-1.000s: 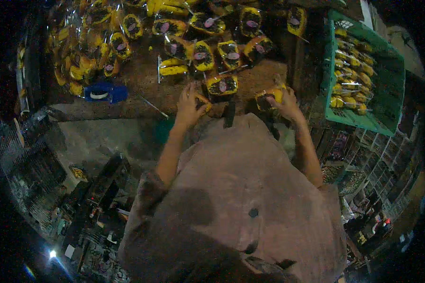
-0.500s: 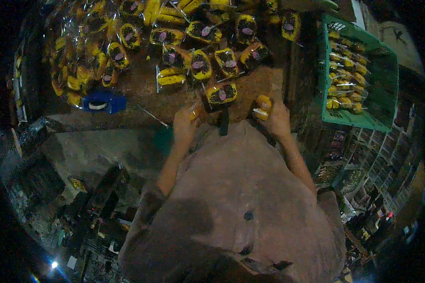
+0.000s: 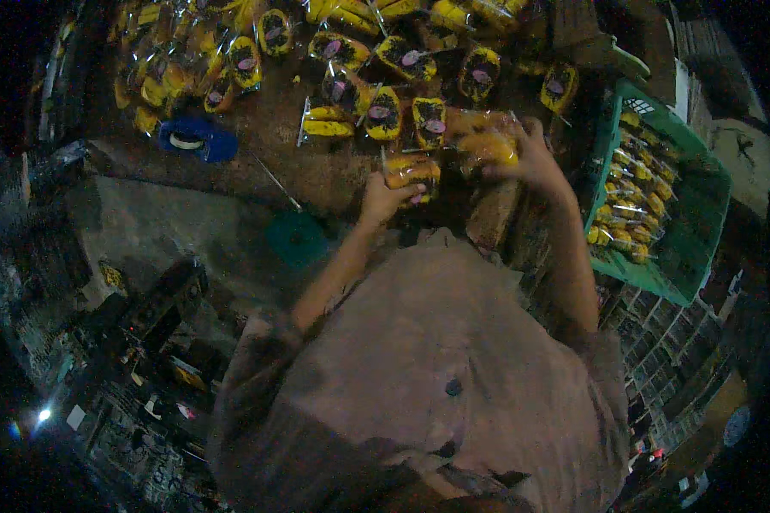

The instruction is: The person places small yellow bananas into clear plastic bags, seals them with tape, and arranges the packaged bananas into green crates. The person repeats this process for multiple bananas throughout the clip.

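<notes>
My left hand [image 3: 383, 198] is closed on a clear-wrapped bread pack [image 3: 412, 171] near the table's front edge, its thumb across the pack. Farther right, my right hand [image 3: 535, 162] curls its fingers around the side of another wrapped bread pack [image 3: 490, 147], yellow-orange and slightly blurred. Just beyond my hands lie several similar packs, yellow with dark tops and pinkish oval labels, such as one wrapped loaf [image 3: 383, 113] and its neighbour [image 3: 429, 121]. A pack of yellow pieces [image 3: 327, 122] lies left of them.
A heap of wrapped breads [image 3: 167, 73] covers the far left of the brown table [image 3: 269, 154]. Near its front edge sit a blue tape dispenser [image 3: 198, 139] and a thin stick [image 3: 278, 181]. A green crate [image 3: 697, 231] holding rows of wrapped breads stands at right. Below the edge is a green round thing [image 3: 297, 238].
Both hands have moved forward from the table's front edge. My left hand now grips the nearest pack; my right has brought its pack up beside the other loaves. The whole view has shifted.
</notes>
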`<state>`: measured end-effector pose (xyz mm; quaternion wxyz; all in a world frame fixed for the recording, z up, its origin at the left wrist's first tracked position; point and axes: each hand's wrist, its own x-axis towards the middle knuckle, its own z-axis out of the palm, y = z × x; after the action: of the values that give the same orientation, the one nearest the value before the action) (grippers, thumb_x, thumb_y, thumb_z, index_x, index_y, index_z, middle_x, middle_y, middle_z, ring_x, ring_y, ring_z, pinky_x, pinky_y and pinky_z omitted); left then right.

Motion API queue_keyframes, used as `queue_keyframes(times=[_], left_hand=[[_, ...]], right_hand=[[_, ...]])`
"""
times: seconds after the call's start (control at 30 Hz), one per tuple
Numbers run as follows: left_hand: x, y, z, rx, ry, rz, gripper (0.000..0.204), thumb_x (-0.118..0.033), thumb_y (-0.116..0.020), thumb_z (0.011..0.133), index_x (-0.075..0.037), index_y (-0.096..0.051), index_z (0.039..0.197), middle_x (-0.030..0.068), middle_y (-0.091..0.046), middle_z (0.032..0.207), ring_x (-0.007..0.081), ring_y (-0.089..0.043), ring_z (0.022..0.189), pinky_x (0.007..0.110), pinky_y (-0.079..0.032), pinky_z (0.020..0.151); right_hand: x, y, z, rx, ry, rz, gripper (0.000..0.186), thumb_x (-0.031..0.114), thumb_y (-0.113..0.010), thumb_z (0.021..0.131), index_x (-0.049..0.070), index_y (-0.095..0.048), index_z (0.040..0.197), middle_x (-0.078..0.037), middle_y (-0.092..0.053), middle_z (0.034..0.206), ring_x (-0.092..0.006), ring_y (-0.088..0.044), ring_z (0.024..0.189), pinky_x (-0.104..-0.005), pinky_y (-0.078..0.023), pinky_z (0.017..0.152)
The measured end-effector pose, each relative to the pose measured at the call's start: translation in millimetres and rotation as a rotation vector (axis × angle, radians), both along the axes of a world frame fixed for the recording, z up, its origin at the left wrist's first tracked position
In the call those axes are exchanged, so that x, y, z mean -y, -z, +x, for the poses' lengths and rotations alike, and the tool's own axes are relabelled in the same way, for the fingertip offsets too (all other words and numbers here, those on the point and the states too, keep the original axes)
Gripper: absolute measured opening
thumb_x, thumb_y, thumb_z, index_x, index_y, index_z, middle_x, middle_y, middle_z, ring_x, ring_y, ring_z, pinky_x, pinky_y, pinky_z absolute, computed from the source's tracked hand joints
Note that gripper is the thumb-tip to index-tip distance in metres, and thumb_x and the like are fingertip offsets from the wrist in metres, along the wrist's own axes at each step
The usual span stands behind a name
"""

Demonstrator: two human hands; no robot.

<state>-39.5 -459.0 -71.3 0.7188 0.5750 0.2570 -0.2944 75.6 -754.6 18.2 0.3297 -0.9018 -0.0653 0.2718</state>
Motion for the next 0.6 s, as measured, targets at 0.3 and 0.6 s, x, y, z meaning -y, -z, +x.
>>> queue_keyframes(times=[0.3,0.6], left_hand=[[-38.5,-72.7,-14.7,0.581,0.807,1.179,0.041,-0.014,-0.079,0.076,0.002,-0.067,0.112,0.0223,-0.051,0.136,0.0390,-0.057,0.113,0.046,-0.050,0.095],[-63.8,-41.0,-35.8,0.720,0.955,1.310,0.049,-0.023,-0.063,0.090,-0.007,-0.056,0.135,0.0237,-0.049,0.139,0.0412,-0.052,0.121,0.051,-0.047,0.100]], right_hand=[[15.9,11.2,-74.1,0.026,-0.085,-0.493,0.107,0.048,-0.093,0.058,0.016,-0.046,0.149,-0.021,-0.034,0.154,-0.0473,-0.036,0.141,-0.0664,-0.028,0.114],[-33.4,-14.3,171.7,-0.593,-0.295,0.112,0.086,0.053,-0.084,0.073,0.004,-0.055,0.138,-0.015,-0.064,0.129,-0.0314,-0.062,0.114,-0.0444,-0.049,0.097]])
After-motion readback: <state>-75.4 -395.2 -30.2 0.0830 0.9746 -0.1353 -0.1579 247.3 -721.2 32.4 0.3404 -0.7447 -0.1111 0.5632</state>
